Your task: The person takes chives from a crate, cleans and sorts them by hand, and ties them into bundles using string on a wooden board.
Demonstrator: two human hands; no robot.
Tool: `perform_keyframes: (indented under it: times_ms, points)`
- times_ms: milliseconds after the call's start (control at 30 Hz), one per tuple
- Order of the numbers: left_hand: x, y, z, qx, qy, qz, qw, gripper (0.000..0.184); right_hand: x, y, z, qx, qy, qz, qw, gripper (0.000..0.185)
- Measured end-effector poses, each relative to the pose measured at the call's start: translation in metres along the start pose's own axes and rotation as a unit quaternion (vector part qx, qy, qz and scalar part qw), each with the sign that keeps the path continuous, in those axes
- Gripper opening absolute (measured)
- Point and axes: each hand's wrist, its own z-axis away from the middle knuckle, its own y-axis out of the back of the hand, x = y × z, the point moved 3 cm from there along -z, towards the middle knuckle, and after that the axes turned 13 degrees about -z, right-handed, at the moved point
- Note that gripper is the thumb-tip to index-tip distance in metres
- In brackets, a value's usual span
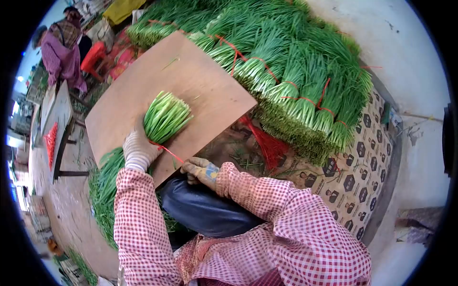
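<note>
My left hand (140,147), in a pale glove, is wrapped around a bunch of garlic chives (167,117) near the board's left front edge. The cut pale ends point away from me over the brown board (205,78), and the long green leaves (109,174) hang down past the edge on the left. A thin red tie (168,151) runs from the bunch to my right hand (200,171). That gloved hand is closed on the tie's end, just off the board's front edge above my dark-covered knee. The tie looks stretched; its far side is hidden.
Tied bunches of chives (305,90) are piled behind and right of the board. A heap of red ties (267,145) lies beside it on the floor. Printed sheeting (350,176) runs along the wall. Back left, two people (62,52) are near a small table (63,112).
</note>
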Motion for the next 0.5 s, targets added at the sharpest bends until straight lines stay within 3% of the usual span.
perform_keyframes:
  times_ms: [67,133,167,233,267,300,367,400,433,467,500]
  points:
    - [0.004,0.009,0.011,0.007,0.011,-0.011,1.0,0.095,-0.002,0.002,0.013,-0.017,0.022,-0.02,0.999,0.026]
    - [0.003,0.015,0.02,0.055,0.006,-0.062,0.997,0.097,-0.02,0.009,0.039,0.048,0.214,0.068,0.973,0.046]
    - [0.007,0.022,0.028,0.066,0.001,-0.064,0.996,0.097,-0.02,0.012,0.046,0.044,0.225,0.067,0.971,0.046]
    - [0.018,0.04,0.036,0.138,-0.013,-0.034,0.99,0.098,-0.021,0.024,0.048,0.048,0.192,0.081,0.977,0.076]
    - [0.043,0.072,0.053,0.214,-0.057,-0.023,0.975,0.093,-0.031,0.007,0.061,0.021,0.169,0.076,0.982,0.095]
    - [0.067,0.09,0.064,0.222,-0.06,-0.025,0.973,0.093,-0.033,-0.007,0.066,-0.045,0.158,0.048,0.985,0.103]
    - [0.116,0.119,0.085,0.175,-0.136,0.14,0.965,0.084,-0.04,-0.025,0.077,-0.122,0.256,0.016,0.959,0.106]
    - [0.144,0.141,0.105,0.153,-0.221,0.138,0.953,0.081,-0.05,-0.02,0.087,-0.178,0.183,-0.251,0.934,0.094]
    - [0.167,0.157,0.121,0.128,-0.306,0.134,0.934,0.078,-0.06,-0.011,0.101,-0.223,0.094,-0.497,0.833,0.082]
    - [0.183,0.158,0.128,0.099,-0.379,0.182,0.902,0.079,-0.067,0.0,0.114,-0.23,0.104,-0.495,0.831,0.082]
    - [0.197,0.156,0.135,0.064,-0.451,0.229,0.86,0.079,-0.072,0.014,0.128,-0.211,0.152,-0.428,0.866,0.077]
